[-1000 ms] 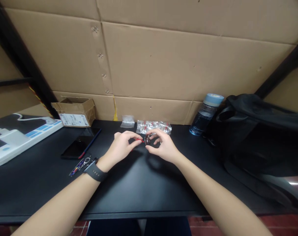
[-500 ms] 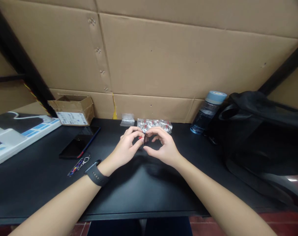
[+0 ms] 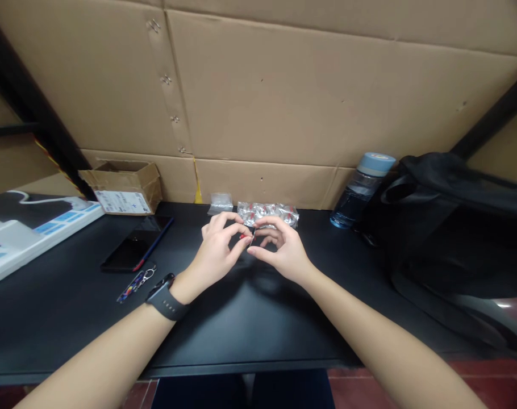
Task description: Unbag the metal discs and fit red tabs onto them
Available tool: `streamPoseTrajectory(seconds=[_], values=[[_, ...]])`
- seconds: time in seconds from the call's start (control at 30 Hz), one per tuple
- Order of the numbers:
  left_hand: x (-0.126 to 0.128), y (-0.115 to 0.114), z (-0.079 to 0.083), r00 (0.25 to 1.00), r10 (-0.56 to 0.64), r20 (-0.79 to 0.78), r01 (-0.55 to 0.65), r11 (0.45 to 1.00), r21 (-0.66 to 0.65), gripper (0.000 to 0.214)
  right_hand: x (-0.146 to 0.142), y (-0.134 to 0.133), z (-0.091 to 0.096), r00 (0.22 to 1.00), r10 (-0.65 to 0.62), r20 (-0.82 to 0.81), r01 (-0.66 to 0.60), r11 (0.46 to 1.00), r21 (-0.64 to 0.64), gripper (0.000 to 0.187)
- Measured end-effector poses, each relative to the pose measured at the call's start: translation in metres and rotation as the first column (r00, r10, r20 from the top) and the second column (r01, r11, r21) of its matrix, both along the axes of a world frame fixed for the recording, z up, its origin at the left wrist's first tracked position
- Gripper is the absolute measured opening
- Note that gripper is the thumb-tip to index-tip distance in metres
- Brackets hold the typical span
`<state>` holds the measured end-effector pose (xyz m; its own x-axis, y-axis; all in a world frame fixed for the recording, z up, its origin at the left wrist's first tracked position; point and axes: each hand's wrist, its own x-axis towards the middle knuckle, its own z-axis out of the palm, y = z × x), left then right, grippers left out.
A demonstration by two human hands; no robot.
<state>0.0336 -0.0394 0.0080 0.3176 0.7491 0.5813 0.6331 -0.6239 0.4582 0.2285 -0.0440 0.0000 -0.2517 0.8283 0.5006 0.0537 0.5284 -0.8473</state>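
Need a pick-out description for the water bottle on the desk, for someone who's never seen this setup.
Start at the cardboard wall behind the black desk and follow its base rightward to the black bag. The water bottle stands upright just left of that bag. It is the only tall, see-through thing there, bluish with a pale blue lid.

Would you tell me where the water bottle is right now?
In the head view, the water bottle stands on the black desk's far right, against the cardboard wall, between the black bag and silver packets.
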Motion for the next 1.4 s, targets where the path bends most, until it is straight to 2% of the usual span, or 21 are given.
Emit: streamPoseTrajectory(seconds=[0.13,0.4,0.6,0.73,0.83,1.03,1.23,1.33,1.4], values=[[0.0,-0.001,0.003,0.999,0.019,-0.05,-0.016,0.998,0.061,0.015,0.0,0.002,-0.002,0.998,0.035,-0.056,-0.04,0.996,-0.081,0.054],[0.0,-0.002,0.001,0.996,0.001,-0.085,0.007,0.996,0.088,0.016,0.002,0.004,-0.003,0.994,0.061,-0.094,-0.078,0.978,-0.195,0.058],[0.001,-0.004,0.001,0.995,0.01,-0.1,0.002,0.993,0.119,0.015,0.002,0.005,-0.005,0.98,0.085,-0.179,-0.136,0.945,-0.298,0.049],[0.001,-0.005,0.003,0.996,0.027,-0.084,-0.017,0.993,0.119,0.012,0.003,0.007,-0.003,0.987,0.067,-0.147,-0.115,0.93,-0.35,0.035],[0.0,-0.005,0.004,0.996,0.046,-0.081,-0.038,0.994,0.105,0.012,0.004,0.009,0.0,0.996,0.044,-0.076,-0.066,0.943,-0.325,0.03],[-0.001,-0.004,0.005,0.996,0.055,-0.075,-0.047,0.994,0.1,0.013,0.008,0.011,-0.001,0.998,0.027,0.056,-0.016,0.983,-0.183,0.023],[-0.001,-0.002,0.002,0.995,0.04,-0.094,-0.031,0.995,0.091,0.013,0.009,0.013,-0.007,0.99,0.022,0.136,-0.007,0.994,-0.111,0.019],[-0.001,-0.001,0.002,0.994,0.009,-0.105,0.001,0.996,0.091,0.013,0.009,0.013,-0.005,0.988,0.003,0.153,0.01,0.997,-0.081,0.016],[-0.002,-0.001,0.003,0.998,0.027,-0.063,-0.023,0.998,0.06,0.015,0.009,0.011,-0.001,0.983,-0.036,0.178,0.042,0.999,-0.032,0.013]])
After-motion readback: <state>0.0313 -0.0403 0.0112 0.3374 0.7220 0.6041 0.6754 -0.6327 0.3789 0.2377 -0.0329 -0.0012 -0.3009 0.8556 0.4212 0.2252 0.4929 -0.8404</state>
